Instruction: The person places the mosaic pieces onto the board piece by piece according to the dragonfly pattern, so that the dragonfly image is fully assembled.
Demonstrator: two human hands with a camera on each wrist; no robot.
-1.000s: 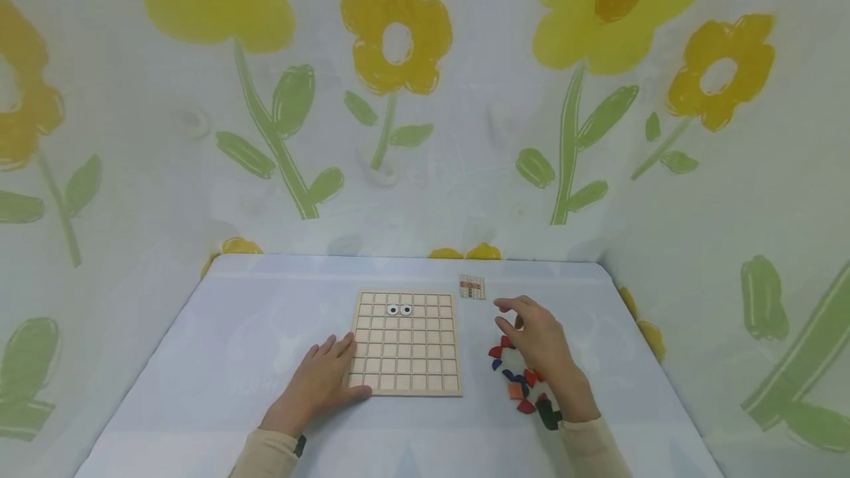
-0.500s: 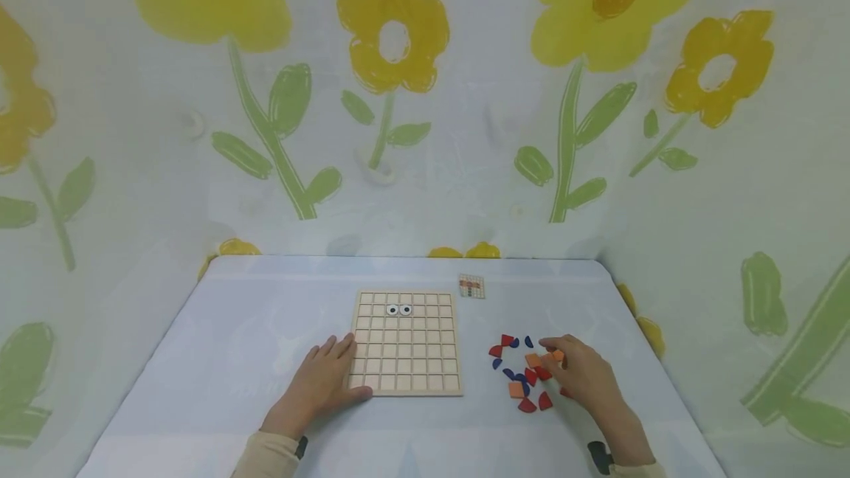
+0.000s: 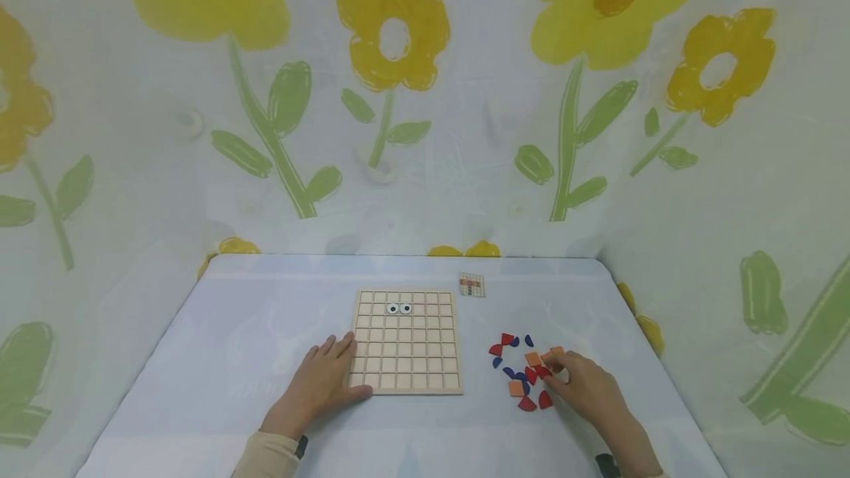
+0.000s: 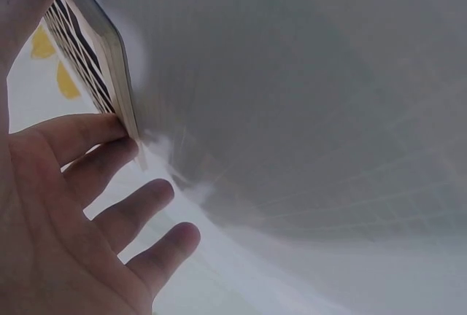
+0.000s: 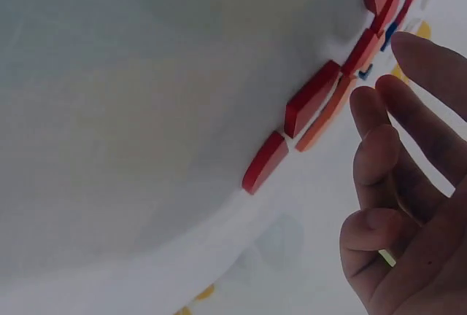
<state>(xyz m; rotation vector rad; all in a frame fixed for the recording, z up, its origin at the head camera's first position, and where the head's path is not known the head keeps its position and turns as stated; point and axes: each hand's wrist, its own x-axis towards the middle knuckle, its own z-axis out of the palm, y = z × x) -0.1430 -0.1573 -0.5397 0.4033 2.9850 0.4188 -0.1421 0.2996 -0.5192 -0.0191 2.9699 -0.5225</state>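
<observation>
our left hand rests spread against the grid board's left edge; right of the board, our right hand bends loosely at red pieces and orange pieces, whether gripping one we cannot tell; past its far right corner lies a small card.

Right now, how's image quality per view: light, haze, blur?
Head: even light; cells clear on the wooden grid board, picture card too small to read. Left wrist: tabletop grey, hazy beside the left hand. Right wrist: tabletop dim, red pieces slightly soft.
</observation>
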